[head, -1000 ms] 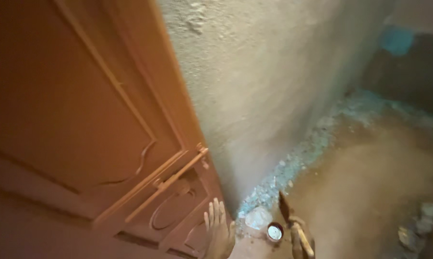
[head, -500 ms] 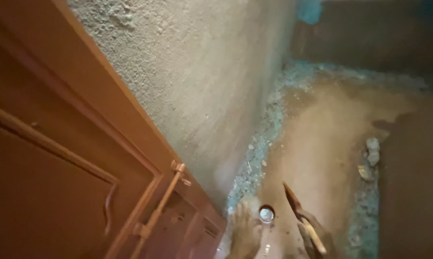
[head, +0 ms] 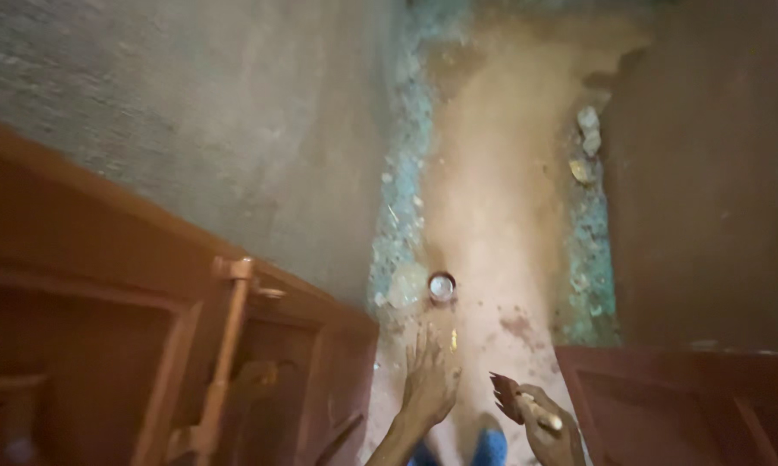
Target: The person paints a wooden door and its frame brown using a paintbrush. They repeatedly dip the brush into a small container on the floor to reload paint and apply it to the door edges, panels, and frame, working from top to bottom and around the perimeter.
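Down below, biggest to smallest:

Wall (head: 234, 129): grey and rough, up the left side of the view.
Left door (head: 104, 345): orange-brown wood, swung open, standing just left of the left hand; long bolt (head: 225, 345) running down its face.
Right door (head: 682, 406): same wood, low on the right, just beside the right hand.
Floor (head: 492, 216): sandy brown strip running straight away from the feet, with blue-green crumbled bits along both edges and a few pale stones (head: 587, 129) far up on the right.
Feet: blue shoe (head: 491, 447) peeking out between the two wrists.
Left hand (head: 429, 380): flat, fingers spread wide, holding nothing, pointing up the strip.
Right hand (head: 548, 423): closed around a short wooden handle.
Trowel (head: 511, 399): rusty pointed blade, long way slanting up and to the left, tip between the two hands.
Small round tin (head: 442, 286): shiny, sitting on the floor straight ahead of the left hand fingertips, near but not touching.
Nearer hand: left one closer to the tin; right one further off, down and to the right.
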